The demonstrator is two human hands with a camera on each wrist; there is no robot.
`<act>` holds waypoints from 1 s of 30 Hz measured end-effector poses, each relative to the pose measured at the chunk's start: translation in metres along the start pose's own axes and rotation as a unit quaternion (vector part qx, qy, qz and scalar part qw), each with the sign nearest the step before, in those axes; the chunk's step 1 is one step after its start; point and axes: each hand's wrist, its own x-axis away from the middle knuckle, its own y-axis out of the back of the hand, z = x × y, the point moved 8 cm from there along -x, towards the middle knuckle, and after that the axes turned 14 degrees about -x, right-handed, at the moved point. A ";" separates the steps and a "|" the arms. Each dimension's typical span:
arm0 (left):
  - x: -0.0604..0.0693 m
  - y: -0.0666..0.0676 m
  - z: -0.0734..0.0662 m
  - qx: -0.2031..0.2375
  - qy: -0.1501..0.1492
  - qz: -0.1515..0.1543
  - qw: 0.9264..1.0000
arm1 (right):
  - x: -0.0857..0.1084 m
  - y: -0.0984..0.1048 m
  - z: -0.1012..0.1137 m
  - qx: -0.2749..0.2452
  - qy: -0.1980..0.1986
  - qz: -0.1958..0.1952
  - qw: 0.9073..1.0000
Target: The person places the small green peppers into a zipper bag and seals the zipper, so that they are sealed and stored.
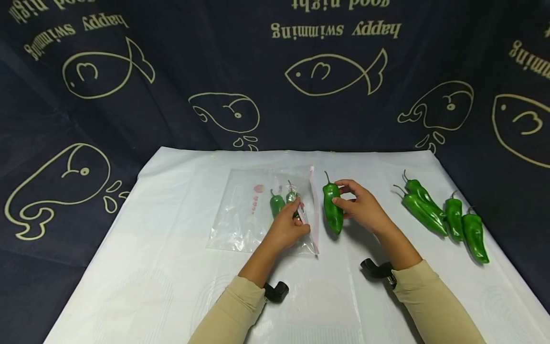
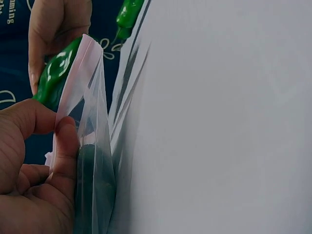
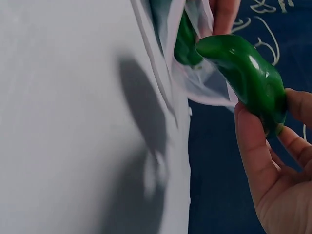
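Observation:
A clear zip bag (image 1: 240, 215) with a pink edge lies on the white table, with two green peppers (image 1: 277, 205) inside. My left hand (image 1: 285, 229) pinches the bag's edge; in the left wrist view, thumb and fingers (image 2: 66, 146) grip the pink strip (image 2: 80, 78). Just right of the bag's mouth, my right hand (image 1: 361, 205) holds a green pepper (image 1: 333, 210), stem pointing away. The right wrist view shows that pepper (image 3: 248, 73) between thumb and fingers, its tip near the parted mouth of the bag (image 3: 209, 100).
Several green peppers (image 1: 455, 220) lie on the right side of the white table (image 1: 142, 286). A dark blue cloth (image 1: 266, 124) with fish and whale drawings hangs behind the table's far edge. Each wrist wears a black mount.

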 end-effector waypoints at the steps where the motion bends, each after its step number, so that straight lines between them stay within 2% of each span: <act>1: 0.000 0.000 0.000 0.003 -0.001 0.000 1.000 | -0.001 -0.003 -0.001 -0.003 0.000 0.002 1.000; 10: -0.001 -0.002 0.002 0.010 0.002 0.003 1.000 | -0.003 -0.026 -0.004 -0.025 -0.003 0.024 0.999; 17: -0.001 -0.002 0.001 0.012 -0.004 0.005 1.000 | -0.011 -0.035 -0.006 -0.018 -0.001 0.027 0.999; 30: -0.001 -0.001 0.001 0.020 -0.005 0.002 1.000 | -0.026 -0.039 -0.013 -0.001 -0.034 -0.007 0.999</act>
